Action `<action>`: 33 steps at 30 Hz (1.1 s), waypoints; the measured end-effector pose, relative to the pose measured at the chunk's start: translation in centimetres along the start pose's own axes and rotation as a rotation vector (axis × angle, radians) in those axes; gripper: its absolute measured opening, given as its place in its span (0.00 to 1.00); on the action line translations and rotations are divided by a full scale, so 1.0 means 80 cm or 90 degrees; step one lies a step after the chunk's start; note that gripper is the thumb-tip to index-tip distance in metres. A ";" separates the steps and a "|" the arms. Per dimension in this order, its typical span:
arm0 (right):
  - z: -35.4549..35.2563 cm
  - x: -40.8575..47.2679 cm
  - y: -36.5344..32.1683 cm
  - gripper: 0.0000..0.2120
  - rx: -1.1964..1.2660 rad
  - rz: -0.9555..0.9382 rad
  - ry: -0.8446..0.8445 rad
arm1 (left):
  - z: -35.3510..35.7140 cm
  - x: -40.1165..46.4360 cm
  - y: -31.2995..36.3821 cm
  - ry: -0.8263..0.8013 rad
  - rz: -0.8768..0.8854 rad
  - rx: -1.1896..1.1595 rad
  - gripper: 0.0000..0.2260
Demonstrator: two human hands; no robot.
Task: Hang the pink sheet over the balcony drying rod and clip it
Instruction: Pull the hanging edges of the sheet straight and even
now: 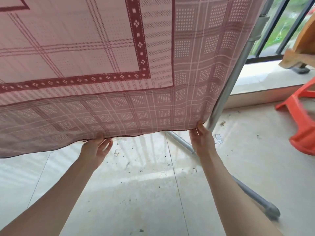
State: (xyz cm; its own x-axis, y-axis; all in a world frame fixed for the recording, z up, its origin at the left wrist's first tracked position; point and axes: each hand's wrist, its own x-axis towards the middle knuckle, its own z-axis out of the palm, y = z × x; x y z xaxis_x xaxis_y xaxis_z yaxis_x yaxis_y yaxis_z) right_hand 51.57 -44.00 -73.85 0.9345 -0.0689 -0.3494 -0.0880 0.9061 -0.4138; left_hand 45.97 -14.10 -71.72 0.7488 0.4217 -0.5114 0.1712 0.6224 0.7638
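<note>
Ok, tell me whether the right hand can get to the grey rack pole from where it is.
Probably yes. The right hand grips the pink sheet at its lower corner, right beside the grey rack pole, with nothing between them. It would have to release the hem first.

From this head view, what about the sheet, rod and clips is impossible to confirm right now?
- Drying rod and clips: above the top edge of the head view; the pink checked sheet fills it.
- Fingertips of left hand and right hand: hidden behind the sheet's hem.
- Grey metal rack pole: upper part covered by the sheet.
- Orange plastic stool: cut off by the right edge, blurred.
</note>
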 end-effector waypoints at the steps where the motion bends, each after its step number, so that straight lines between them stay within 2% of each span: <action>1: 0.000 0.000 0.001 0.21 0.015 -0.001 0.006 | 0.002 0.001 0.000 -0.004 -0.002 0.001 0.10; 6: -0.008 0.004 0.000 0.18 0.040 -0.024 -0.006 | 0.001 0.011 -0.012 -0.042 0.016 -0.022 0.11; 10: -0.010 0.002 0.001 0.09 0.036 -0.042 0.006 | -0.001 0.022 -0.018 -0.064 0.040 -0.034 0.13; 13: -0.003 -0.002 0.001 0.09 0.051 -0.047 0.004 | -0.001 0.020 -0.017 -0.089 0.041 -0.066 0.21; 15: -0.008 -0.008 0.005 0.11 0.084 -0.066 0.040 | -0.005 0.019 -0.014 -0.115 0.038 -0.056 0.25; 17: -0.025 -0.018 0.008 0.13 0.153 -0.045 0.060 | -0.006 0.016 -0.019 -0.179 0.034 -0.056 0.21; 18: -0.036 -0.023 0.009 0.11 0.158 -0.026 0.051 | -0.005 0.012 -0.022 -0.222 0.022 -0.065 0.15; 20: -0.045 -0.030 0.011 0.08 0.112 0.013 0.035 | 0.005 0.003 -0.028 -0.296 -0.010 -0.096 0.05; 22: -0.036 -0.032 0.013 0.12 0.090 0.036 0.010 | 0.018 -0.003 -0.036 -0.333 -0.043 -0.101 0.06; 23: -0.026 -0.033 0.013 0.17 0.090 0.036 -0.008 | 0.026 -0.009 -0.039 -0.334 -0.052 -0.092 0.03; 25: -0.006 -0.037 0.013 0.31 0.074 0.023 -0.044 | 0.036 -0.015 -0.048 -0.319 -0.059 -0.074 0.07; 26: 0.002 -0.039 0.014 0.34 0.067 0.017 -0.057 | 0.040 -0.017 -0.052 -0.307 -0.062 -0.071 0.08; 30: 0.007 -0.042 0.023 0.25 -0.073 0.001 -0.051 | 0.044 -0.017 -0.060 -0.267 -0.059 -0.066 0.07; 33: 0.011 -0.037 0.021 0.27 -0.118 -0.014 -0.030 | 0.047 -0.017 -0.059 -0.247 -0.042 -0.061 0.07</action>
State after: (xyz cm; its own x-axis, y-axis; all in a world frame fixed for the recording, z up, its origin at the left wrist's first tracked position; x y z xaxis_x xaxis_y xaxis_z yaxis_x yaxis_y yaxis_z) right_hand 48.99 -41.88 -72.77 0.9518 -0.0645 -0.2998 -0.1246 0.8121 -0.5701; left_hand 46.58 -20.10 -73.16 0.9271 0.1102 -0.3582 0.1807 0.7059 0.6848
